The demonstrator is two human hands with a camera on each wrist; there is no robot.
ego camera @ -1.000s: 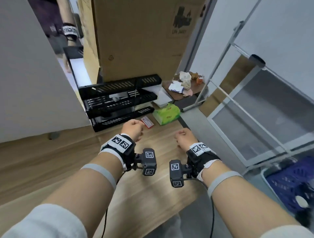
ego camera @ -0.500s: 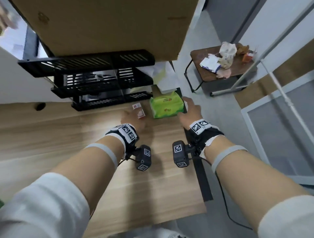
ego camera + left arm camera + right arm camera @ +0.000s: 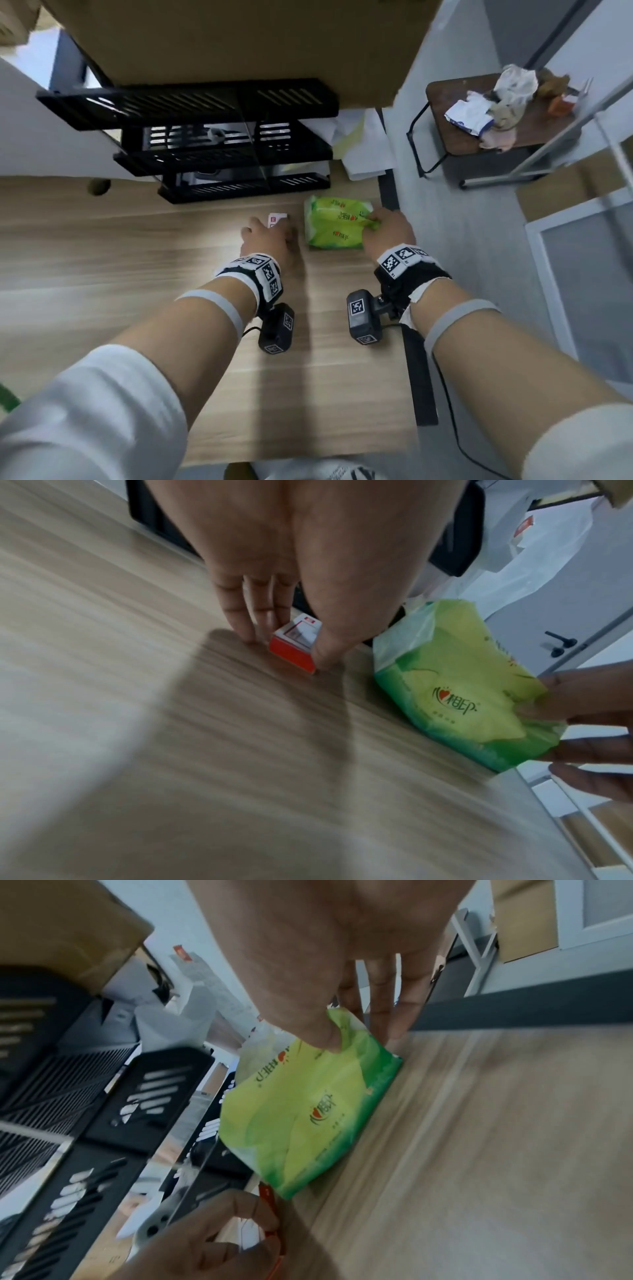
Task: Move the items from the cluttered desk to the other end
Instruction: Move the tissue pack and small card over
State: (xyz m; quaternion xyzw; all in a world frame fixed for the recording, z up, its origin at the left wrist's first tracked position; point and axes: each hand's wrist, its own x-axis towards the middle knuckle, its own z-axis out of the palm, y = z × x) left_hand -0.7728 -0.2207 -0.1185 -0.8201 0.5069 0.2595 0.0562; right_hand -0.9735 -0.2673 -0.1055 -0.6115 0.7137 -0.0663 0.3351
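A small red and white box [image 3: 276,219] [image 3: 295,644] [image 3: 270,1206] lies on the wooden desk [image 3: 137,260] in front of a black rack. My left hand [image 3: 265,236] [image 3: 284,639] pinches this box between thumb and fingers. Right of it lies a green tissue pack [image 3: 335,226] [image 3: 459,696] [image 3: 308,1104]. My right hand [image 3: 383,228] [image 3: 356,1031] grips the pack's right end, thumb on top and fingers along its far side. Both items rest on the desk.
A black three-tier rack [image 3: 222,144] stands at the desk's back edge under a big cardboard box [image 3: 239,41]. White papers [image 3: 359,144] lie right of the rack. A small brown stool [image 3: 479,113] with crumpled rubbish stands on the floor at right. The desk's right edge [image 3: 411,342] is close.
Both hands have reached forward from the desk's middle. The left hand has closed on the small box and the right hand on the tissue pack.
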